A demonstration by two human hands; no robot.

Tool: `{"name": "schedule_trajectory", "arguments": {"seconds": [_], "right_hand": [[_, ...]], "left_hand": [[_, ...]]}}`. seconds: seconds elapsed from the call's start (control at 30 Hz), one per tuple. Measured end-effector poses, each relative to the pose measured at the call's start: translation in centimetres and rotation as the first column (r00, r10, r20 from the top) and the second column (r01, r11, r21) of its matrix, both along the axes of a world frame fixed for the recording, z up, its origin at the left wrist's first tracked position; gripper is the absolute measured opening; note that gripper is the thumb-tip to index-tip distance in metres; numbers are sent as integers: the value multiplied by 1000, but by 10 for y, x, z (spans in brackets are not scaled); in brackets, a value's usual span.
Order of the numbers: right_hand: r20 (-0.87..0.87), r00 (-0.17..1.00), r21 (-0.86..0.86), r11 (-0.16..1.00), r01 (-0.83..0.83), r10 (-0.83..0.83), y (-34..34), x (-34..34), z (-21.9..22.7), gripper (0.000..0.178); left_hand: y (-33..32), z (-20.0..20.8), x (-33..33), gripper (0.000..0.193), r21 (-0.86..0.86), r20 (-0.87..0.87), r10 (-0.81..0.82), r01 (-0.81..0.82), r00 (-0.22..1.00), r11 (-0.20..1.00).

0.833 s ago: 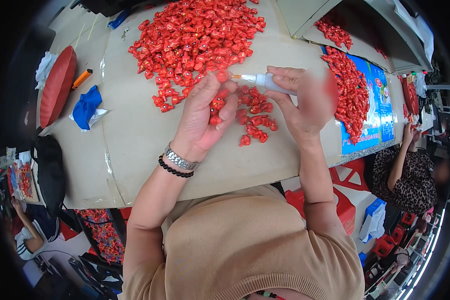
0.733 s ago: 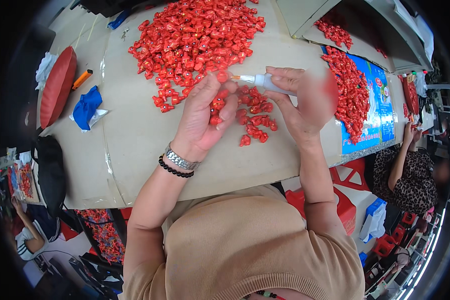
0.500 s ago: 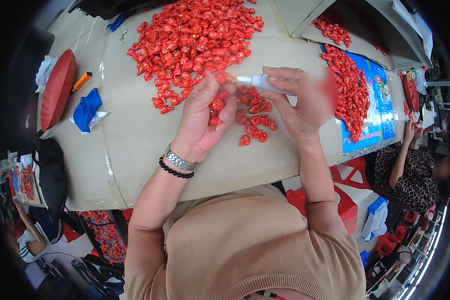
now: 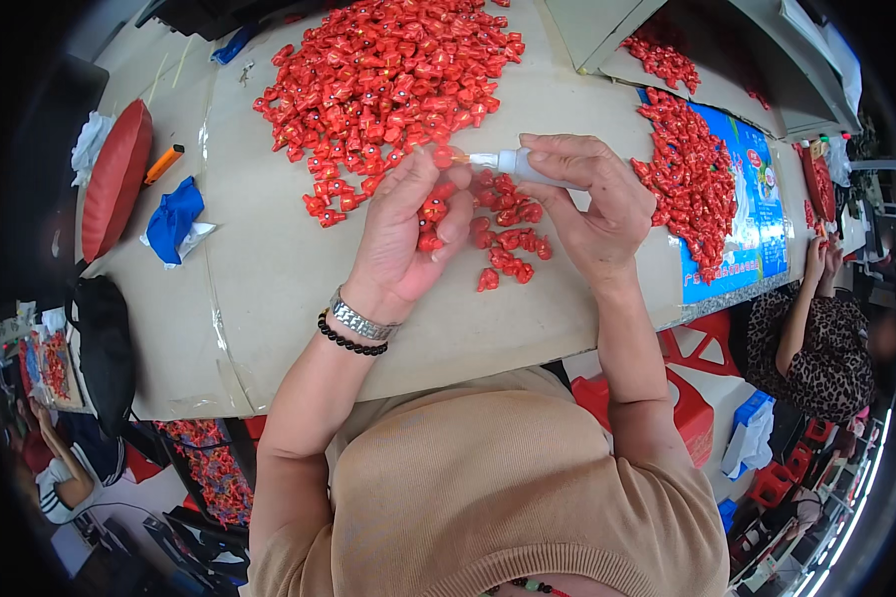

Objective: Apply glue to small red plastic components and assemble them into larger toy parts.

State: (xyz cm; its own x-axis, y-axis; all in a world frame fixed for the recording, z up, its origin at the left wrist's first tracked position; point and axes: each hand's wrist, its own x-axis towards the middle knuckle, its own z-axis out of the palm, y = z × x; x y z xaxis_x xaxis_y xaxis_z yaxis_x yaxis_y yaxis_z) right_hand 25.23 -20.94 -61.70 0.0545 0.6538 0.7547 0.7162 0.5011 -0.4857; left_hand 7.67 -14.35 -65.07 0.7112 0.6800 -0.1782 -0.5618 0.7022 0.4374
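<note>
My left hand [image 4: 405,224] pinches a small glossy red figurine [image 4: 443,156] between thumb and forefinger, while its curled fingers cradle a few more red figurines [image 4: 432,211]. In my right hand [image 4: 607,214] is a small white squeeze bottle [image 4: 509,162], lying sideways with its narrow tip pointing left. That tip meets or nearly meets the pinched figurine; blur hides whether they touch. Below the bottle, a loose cluster of figurines [image 4: 513,239] lies on the table [image 4: 299,308]. Beyond my left hand spreads a large pile of the same figurines [image 4: 378,75].
Another figurine heap [image 4: 697,179] covers part of a blue printed sheet [image 4: 757,199] at right, beside a grey open-fronted box [image 4: 597,40]. Leftward lie a red dish [image 4: 117,179], an orange marker [image 4: 164,162] and a blue cloth [image 4: 175,214]. Co-workers sit at both sides.
My hands stay almost in place. The bottle in my right hand has shifted very slightly left toward the pinched figurine.
</note>
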Motion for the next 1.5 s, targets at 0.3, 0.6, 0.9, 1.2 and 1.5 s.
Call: {"name": "schedule_trajectory", "arguments": {"seconds": [0.3,0.6,0.9,1.2,1.5], "right_hand": [[-92,996,47,999,21,-16,3,0,-1,30],[-24,999,8,1000,29,-29,1,3,1,26],[-28,999,22,999,37,-36,0,4,1,26],[-26,999,7,999,36,-35,-1,4,3,25],[-68,996,30,998,63,-61,1,1,3,25]], "left_hand": [[0,3,0,28,32,-4,9,-8,1000,999],[-1,2,2,26,48,21,6,-7,1000,999],[2,0,0,20,109,12,28,-29,1000,994],[1,7,0,17,112,-53,85,-78,995,991],[2,7,0,15,148,-34,116,-110,993,983]]}}
